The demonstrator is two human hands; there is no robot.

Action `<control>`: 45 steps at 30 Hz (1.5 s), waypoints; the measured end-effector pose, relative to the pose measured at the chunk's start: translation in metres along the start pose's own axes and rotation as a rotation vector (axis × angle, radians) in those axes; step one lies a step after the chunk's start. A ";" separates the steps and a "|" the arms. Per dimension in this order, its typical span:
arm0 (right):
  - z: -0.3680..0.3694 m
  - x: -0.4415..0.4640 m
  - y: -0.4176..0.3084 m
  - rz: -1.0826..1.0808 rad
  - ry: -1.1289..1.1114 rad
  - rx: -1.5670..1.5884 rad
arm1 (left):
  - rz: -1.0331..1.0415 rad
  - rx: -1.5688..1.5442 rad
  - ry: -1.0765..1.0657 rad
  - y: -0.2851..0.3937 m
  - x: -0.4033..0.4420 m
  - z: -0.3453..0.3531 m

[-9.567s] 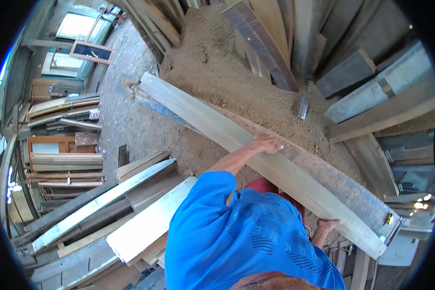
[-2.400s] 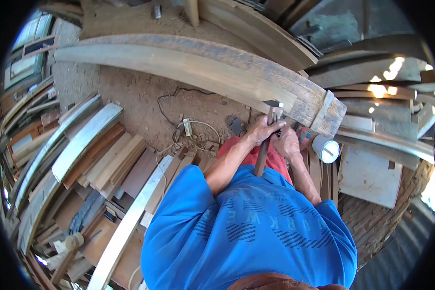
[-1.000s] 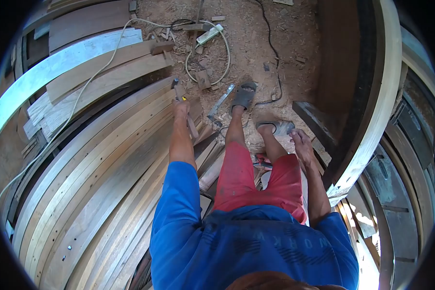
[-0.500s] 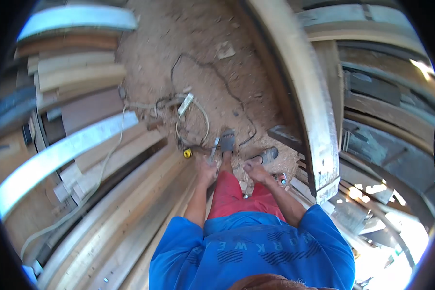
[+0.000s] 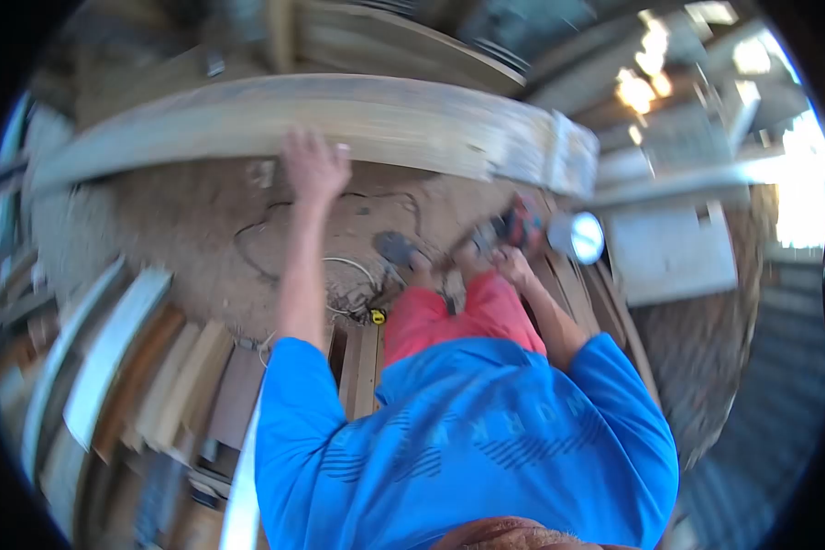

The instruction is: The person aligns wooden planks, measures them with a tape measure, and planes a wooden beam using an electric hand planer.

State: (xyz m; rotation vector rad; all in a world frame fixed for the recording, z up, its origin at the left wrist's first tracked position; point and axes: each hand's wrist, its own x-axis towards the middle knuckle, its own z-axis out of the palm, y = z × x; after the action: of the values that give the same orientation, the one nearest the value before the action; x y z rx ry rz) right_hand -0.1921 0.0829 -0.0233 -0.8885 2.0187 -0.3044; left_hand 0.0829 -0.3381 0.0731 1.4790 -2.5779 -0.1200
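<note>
My left hand (image 5: 315,169) reaches forward with its fingers spread, over the near edge of a long pale timber beam (image 5: 403,124). It appears to rest on the wood and holds nothing. My right hand (image 5: 515,267) is beside my right knee, its fingers curled in. Whatever may be inside them is hidden and blurred. Just beyond the right hand lies a red and dark object (image 5: 523,223), too smeared to name. A yellow tape measure (image 5: 378,316) lies by my left leg.
Stacked boards (image 5: 170,367) fill the left side. A dark cable (image 5: 266,225) and a pale cord (image 5: 350,266) loop across the dirt floor. On the right are a round white-topped container (image 5: 577,236) and a pale panel (image 5: 674,252).
My view has turned right, so the beam now runs across the front. My left hand has moved from low by my leg, at a metal tool, forward to the beam and opened.
</note>
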 end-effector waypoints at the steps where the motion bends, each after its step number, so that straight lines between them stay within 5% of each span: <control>1: -0.009 -0.015 0.013 0.064 0.071 0.002 | 0.020 0.078 -0.154 0.010 0.018 0.010; 4: 0.017 -0.031 0.117 0.308 0.158 0.329 | -0.060 0.156 -0.145 0.062 0.044 0.066; 8: 0.004 -0.068 0.157 0.566 0.187 0.293 | -0.087 0.231 -0.109 0.124 0.056 0.091; 11: 0.012 -0.064 0.205 0.592 0.142 0.295 | 0.183 0.183 -0.149 0.162 0.059 0.078; 15: 0.006 -0.021 0.231 0.776 -0.008 0.391 | 0.223 0.115 -0.122 0.160 0.062 0.084; 22: 0.059 0.074 0.338 0.464 0.104 0.269 | 0.260 0.137 -0.178 0.160 0.065 0.079; 27: 0.071 0.137 0.358 0.427 0.232 0.274 | 0.322 0.121 -0.223 0.164 0.069 0.080; 37: 0.091 0.216 0.334 0.438 0.237 0.543 | 0.322 0.095 -0.322 0.169 0.074 0.083; 45: 0.062 0.168 0.294 0.362 0.238 0.891 | 0.308 0.121 -0.279 0.168 0.070 0.081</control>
State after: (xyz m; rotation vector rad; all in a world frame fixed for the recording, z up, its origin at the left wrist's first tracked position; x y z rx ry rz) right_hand -0.3410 0.1837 -0.3170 0.0713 1.9013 -1.0283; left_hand -0.1096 -0.3149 0.0263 1.1493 -3.0523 -0.1417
